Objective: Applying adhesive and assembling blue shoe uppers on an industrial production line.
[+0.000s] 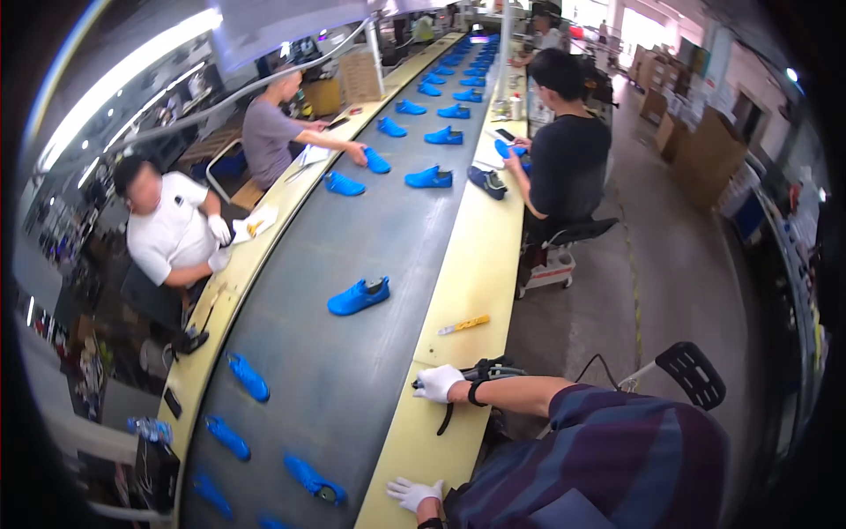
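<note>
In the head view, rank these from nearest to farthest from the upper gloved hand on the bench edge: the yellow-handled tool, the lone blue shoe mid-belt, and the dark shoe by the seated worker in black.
From the right hand:
1. Yellow-handled tool, just up the yellow bench edge.
2. Lone blue shoe, on the grey belt, up and to the left.
3. Dark shoe, far up the bench beside the worker in black.

We have one view only, worn on the head, so nothing is shared with a second. We look down from high beside the conveyor belt (370,264), standing at its right-hand rim and facing along its length. The belt's near end lies close below us; its far end curves away at top.
</note>
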{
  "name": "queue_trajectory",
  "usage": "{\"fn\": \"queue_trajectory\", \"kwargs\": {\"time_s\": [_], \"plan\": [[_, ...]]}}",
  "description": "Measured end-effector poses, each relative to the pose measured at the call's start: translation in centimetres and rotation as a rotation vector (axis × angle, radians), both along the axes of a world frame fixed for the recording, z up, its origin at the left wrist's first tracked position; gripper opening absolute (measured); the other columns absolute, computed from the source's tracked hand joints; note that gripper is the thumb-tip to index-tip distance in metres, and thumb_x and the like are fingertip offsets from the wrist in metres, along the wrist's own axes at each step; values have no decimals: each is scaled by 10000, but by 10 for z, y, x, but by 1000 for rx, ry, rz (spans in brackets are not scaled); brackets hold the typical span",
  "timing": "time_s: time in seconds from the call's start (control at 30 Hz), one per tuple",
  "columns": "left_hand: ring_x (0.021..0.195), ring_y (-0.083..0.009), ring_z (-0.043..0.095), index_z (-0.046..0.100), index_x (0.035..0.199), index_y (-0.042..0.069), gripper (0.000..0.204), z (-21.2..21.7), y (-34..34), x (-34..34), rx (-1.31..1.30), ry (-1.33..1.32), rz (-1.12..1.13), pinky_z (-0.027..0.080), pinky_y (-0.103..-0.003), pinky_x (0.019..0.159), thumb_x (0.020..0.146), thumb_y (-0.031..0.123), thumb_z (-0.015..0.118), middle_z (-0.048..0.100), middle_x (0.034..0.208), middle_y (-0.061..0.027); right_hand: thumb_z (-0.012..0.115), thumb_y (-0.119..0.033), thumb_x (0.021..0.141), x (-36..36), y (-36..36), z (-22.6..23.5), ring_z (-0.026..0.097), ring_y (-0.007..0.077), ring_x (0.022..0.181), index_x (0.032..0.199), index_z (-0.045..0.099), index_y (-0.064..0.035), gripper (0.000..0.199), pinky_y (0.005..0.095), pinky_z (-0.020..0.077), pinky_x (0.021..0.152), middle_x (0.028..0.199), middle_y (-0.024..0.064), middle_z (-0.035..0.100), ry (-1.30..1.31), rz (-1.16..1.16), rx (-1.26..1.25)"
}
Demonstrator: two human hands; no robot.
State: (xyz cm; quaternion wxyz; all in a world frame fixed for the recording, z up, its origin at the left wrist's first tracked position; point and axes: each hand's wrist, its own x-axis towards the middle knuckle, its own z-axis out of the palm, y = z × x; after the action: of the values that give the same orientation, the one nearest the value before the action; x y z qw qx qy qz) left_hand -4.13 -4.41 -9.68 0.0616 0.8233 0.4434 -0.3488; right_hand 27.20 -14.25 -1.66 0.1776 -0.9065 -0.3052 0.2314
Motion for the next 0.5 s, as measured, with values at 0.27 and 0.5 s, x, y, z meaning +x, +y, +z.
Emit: {"fn": "queue_trajectory", "kwargs": {"time_s": [0.27,0.5], "plan": [[1572,-520,163,186,1661,1,1393,-22,-5,6,26,86,-34,222,-655,1241,705,844,749,183,1721,-281,680,-490,956,-2,-6,-2,741,381,977,1114,707,-77,442,477,580,856,1039,178,765,-4,11,37],[1558,-568,157,141,1659,-19,1469,-43,1,14,47,78,-53,263,-687,1216,667,873,754,159,1712,-316,690,-467,953,6,-14,4,740,377,984,1123,704,-82,421,477,578,859,1055,176,765,13,-6,49]]}}
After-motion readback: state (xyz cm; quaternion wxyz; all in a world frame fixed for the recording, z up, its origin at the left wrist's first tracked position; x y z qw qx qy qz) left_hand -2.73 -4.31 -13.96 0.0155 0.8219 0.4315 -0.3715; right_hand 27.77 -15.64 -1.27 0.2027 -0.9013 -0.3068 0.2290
